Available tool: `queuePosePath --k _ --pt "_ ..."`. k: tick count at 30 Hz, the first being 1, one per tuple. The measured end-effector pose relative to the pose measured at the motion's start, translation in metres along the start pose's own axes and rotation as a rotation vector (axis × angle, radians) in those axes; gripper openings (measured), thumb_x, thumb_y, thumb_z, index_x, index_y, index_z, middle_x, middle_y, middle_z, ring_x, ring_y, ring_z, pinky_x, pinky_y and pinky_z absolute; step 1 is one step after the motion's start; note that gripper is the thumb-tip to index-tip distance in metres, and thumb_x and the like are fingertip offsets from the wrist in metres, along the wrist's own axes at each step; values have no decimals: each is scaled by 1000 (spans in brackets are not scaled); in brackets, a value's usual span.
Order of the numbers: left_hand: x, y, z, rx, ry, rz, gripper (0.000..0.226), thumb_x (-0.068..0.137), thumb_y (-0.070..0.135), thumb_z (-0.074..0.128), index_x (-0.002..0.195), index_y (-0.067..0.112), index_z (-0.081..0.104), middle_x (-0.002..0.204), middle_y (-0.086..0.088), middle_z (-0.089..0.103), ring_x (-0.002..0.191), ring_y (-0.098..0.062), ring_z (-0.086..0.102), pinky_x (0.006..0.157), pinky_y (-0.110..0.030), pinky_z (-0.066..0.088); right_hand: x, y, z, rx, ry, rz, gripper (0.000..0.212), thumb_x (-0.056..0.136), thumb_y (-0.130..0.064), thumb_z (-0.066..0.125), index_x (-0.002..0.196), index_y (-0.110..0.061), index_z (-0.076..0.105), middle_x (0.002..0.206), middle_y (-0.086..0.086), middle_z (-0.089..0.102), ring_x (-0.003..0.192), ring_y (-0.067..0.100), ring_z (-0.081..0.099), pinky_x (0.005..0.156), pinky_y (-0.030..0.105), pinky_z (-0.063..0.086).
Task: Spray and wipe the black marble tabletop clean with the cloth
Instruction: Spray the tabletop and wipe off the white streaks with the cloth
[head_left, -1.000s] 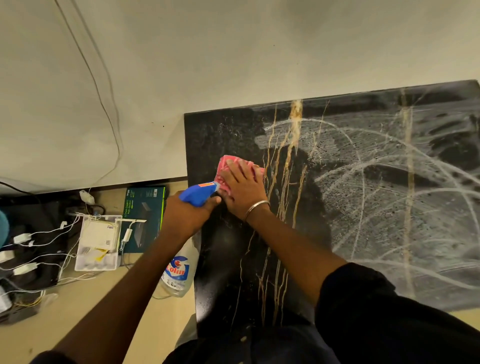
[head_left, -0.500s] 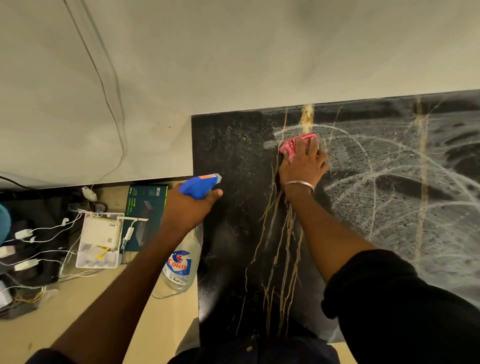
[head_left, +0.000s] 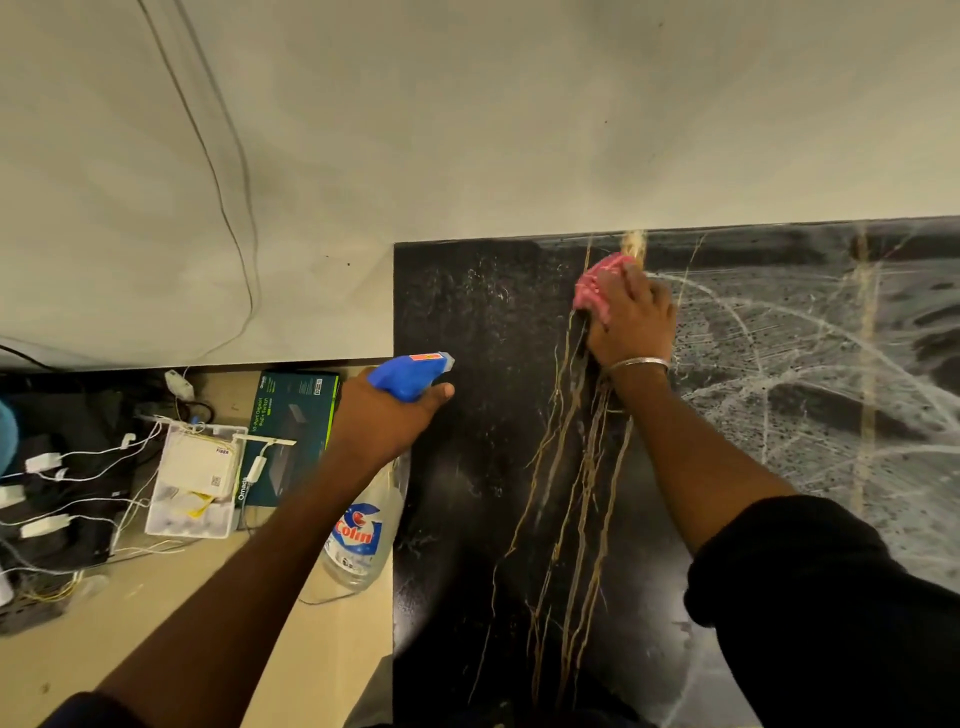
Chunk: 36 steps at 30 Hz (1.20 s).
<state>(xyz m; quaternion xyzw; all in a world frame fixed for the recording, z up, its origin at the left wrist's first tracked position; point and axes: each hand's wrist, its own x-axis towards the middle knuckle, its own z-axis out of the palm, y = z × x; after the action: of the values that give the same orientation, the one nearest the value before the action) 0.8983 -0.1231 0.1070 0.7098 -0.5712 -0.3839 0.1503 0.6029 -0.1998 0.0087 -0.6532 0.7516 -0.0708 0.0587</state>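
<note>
The black marble tabletop (head_left: 467, 467) with gold veins fills the right half of the view, its right part streaked with whitish spray film. My right hand (head_left: 631, 317) presses a pink cloth (head_left: 597, 283) flat on the marble near the far edge by the wall. Most of the cloth is hidden under the fingers. My left hand (head_left: 384, 415) grips the blue trigger head of a clear spray bottle (head_left: 363, 535), held off the table's left edge with its nozzle pointing right over the marble.
A pale wall runs along the table's far edge. On the floor to the left lie a dark green box (head_left: 291, 431), a white tray of cables and adapters (head_left: 195, 478) and several white chargers with cords (head_left: 47, 462).
My right hand has slid the cloth away from the spray nozzle, right and toward the far edge by the wall. The left hand has kept the bottle at the table's left edge.
</note>
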Motion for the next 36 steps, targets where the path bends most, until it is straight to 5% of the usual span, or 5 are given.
queuePosePath --k 5,15,23,28,36 --pt "0 3 0 -22 31 8 34 87 32 64 105 5 56 85 -8 57 74 -14 54 65 -17 40 17 -21 -4 51 38 379 46 88 -21 55 133 -19 47 153 12 34 131 46 35 104 53 34" --pt "-2 13 9 -21 21 2 24 87 31 64 98 12 54 80 -3 55 64 -8 50 61 -11 38 47 -95 7 -127 -224 -415 65 84 -20 64 144 -28 39 157 4 28 136 36 29 107 54 31" --pt "-18 15 7 -69 84 -45 27 85 33 66 99 14 54 80 -2 57 65 -8 53 59 -10 39 53 32 -19 -41 -115 91 55 88 -12 58 140 -20 42 152 9 39 132 44 35 101 61 38" --pt "-46 13 15 -46 116 -105 32 85 36 65 99 9 54 75 -4 54 62 -12 52 59 -16 39 58 10 -26 -78 -214 238 69 89 -13 61 150 -15 29 159 12 24 140 48 23 108 63 30" --pt "-94 25 36 -13 171 -103 26 84 33 67 85 10 55 64 -3 51 54 -9 47 53 -14 35 3 -85 -14 -69 -316 -386 75 80 -14 68 145 -29 34 158 3 24 137 37 27 108 57 30"
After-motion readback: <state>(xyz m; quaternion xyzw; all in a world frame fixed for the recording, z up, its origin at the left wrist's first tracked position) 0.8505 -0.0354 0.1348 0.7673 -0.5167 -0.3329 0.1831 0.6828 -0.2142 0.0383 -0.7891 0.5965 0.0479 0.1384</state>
